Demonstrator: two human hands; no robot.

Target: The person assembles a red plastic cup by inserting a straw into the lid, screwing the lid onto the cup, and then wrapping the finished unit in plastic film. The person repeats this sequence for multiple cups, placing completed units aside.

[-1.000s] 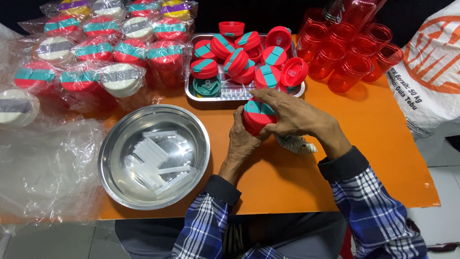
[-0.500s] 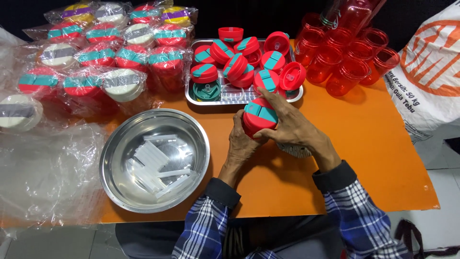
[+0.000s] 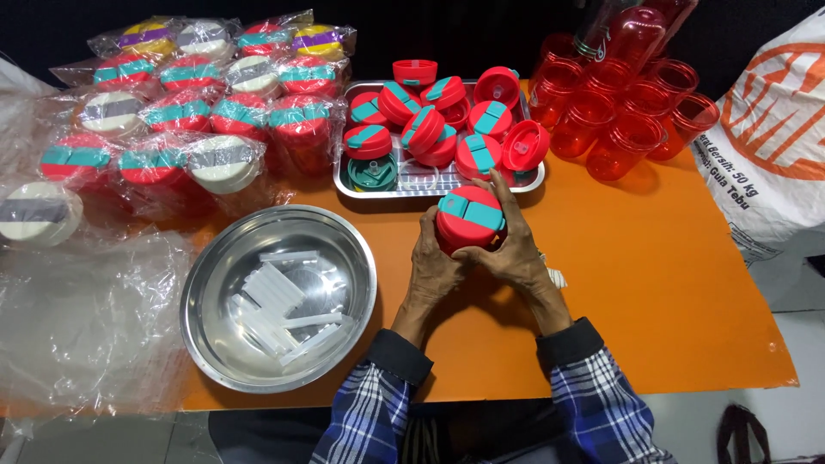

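red lid (image 3: pixel 470 220) (teal strap up) clasped between left hand (image 3: pixel 436 266) and right hand (image 3: pixel 516 249).

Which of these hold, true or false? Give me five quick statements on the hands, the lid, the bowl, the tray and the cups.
1. Both hands hold one red lid with a teal flap: left hand, right hand, lid. True.
2. The steel bowl holds red lids. False: it holds white plastic strips.
3. The metal tray behind the hands holds a heap of red and teal lids. True.
4. The red transparent cups stand at the left end of the table. False: they stand at the far right; the wrapped bottles are on the left.
5. The table top is blue. False: it is orange.
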